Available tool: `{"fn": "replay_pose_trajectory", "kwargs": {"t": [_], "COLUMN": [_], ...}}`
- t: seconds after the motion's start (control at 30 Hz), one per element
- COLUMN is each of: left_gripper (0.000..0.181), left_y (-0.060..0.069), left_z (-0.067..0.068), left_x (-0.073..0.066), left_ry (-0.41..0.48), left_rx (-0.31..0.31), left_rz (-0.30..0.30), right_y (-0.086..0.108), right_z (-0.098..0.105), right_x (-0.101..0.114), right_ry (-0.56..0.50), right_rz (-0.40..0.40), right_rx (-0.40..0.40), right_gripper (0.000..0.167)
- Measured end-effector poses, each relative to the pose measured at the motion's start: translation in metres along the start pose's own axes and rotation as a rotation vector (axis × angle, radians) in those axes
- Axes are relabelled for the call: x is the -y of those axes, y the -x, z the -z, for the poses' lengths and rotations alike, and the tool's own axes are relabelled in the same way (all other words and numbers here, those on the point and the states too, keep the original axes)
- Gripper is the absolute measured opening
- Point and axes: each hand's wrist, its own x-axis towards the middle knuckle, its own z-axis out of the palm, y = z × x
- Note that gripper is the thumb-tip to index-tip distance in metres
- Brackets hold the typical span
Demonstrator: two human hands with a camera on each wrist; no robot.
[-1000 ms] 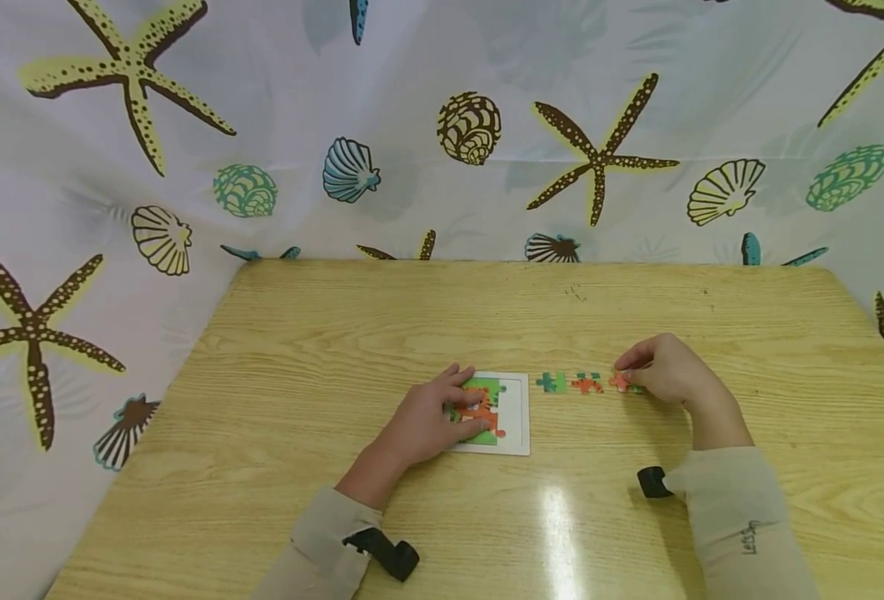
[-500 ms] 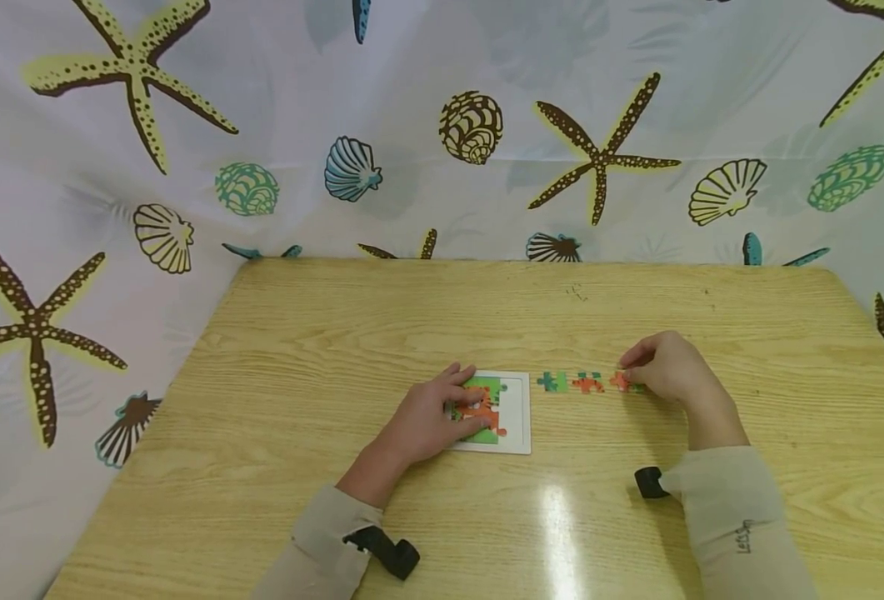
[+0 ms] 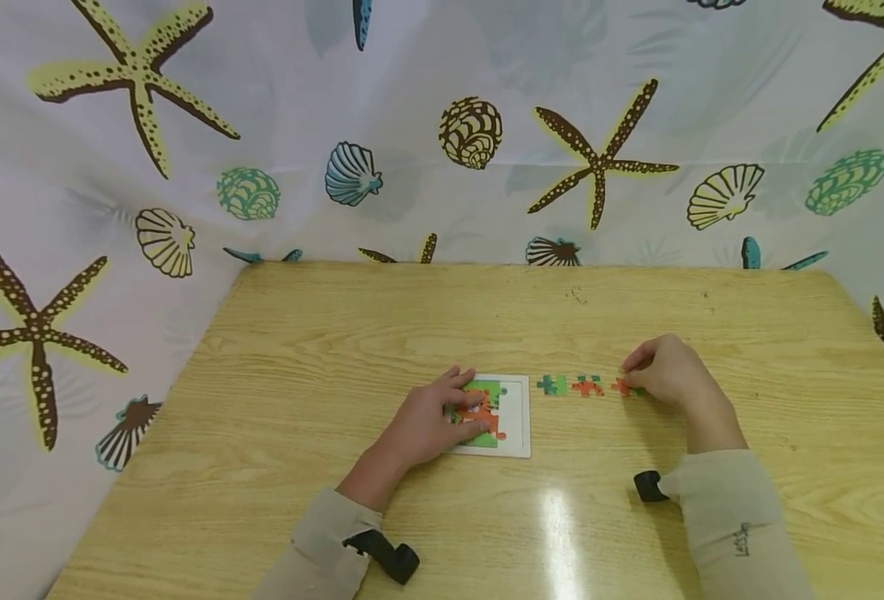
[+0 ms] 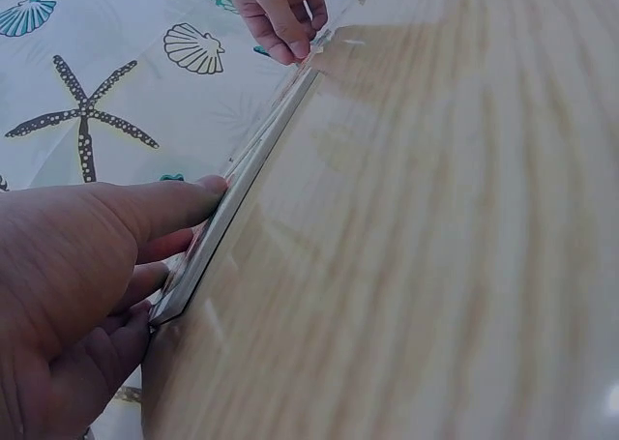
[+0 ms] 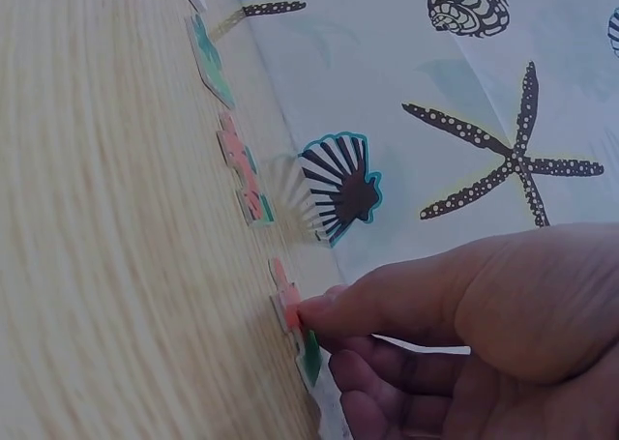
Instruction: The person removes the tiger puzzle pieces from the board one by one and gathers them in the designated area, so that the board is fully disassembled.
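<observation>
From the head we look forward and down, from well back, over the tabletop to the patterned cloth. At the left wrist we sit low and close, facing past the left hand along the puzzle board to the right hand. At the right wrist we look, close and tilted, along the row of pieces, which the head view shares

On the worktop, before the hanging cloth, the left hand rests on the puzzle board. To its right, in a row, lie a near piece, a middle piece and an end piece, the last at the right hand's fingers.
</observation>
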Motion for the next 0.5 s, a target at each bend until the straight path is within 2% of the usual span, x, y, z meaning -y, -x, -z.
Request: {"fn": "replay_pose_trajectory", "kwargs": {"t": [0.23,0.5], "left_gripper": [0.043,0.04], "left_y": [0.0004,-0.0004], "left_z": [-0.0015,-0.0006], "left_x": [0.0013,0.0024], "left_ry": [0.021,0.025], "left_rx": [-0.011,-0.011], "left_rz": [-0.021,-0.014], "right_y": [0.002,0.0019], "right_z": [-0.0007,-0.003], "right_x": [0.0015,0.0076], "right_ry": [-0.004,-0.157], "right_rz": [0.008,0.108], "right_rx": [0.024,0.072], "right_gripper": [0.019,0.031]}}
